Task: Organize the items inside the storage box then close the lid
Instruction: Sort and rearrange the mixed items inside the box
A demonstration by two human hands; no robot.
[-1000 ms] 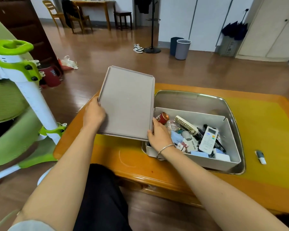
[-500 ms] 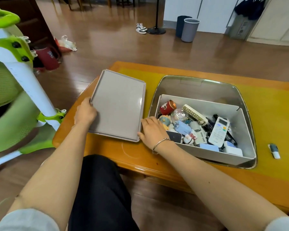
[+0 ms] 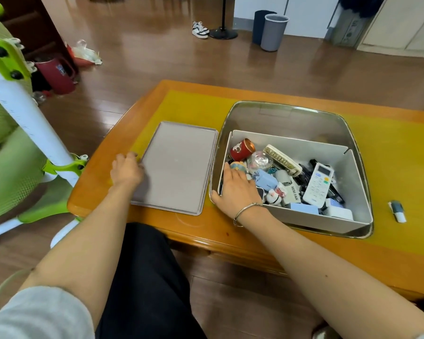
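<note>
1. The storage box (image 3: 353, 172) stands open on the counter (image 3: 157, 101), toward its right side, full of mixed items.
2. The lid (image 3: 176, 167) lies flat just left of the box, near the counter's left edge.
3. The left hand (image 3: 126, 171) rests at the lid's left edge, fingers loosely bent, grasping nothing.
4. The right hand (image 3: 238, 187) lies over the box's near-left corner, fingers extended onto the items, thumb outside the wall.
5. A white remote (image 3: 318, 184) lies among the items.

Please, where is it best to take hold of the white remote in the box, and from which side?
Probably the remote is best pinched across its long edges near the upper, screen end, coming from above. It lies face up, slanted on the clutter, and that end looks clear, while its lower end sits among small boxes. The right hand is nearest.
</note>
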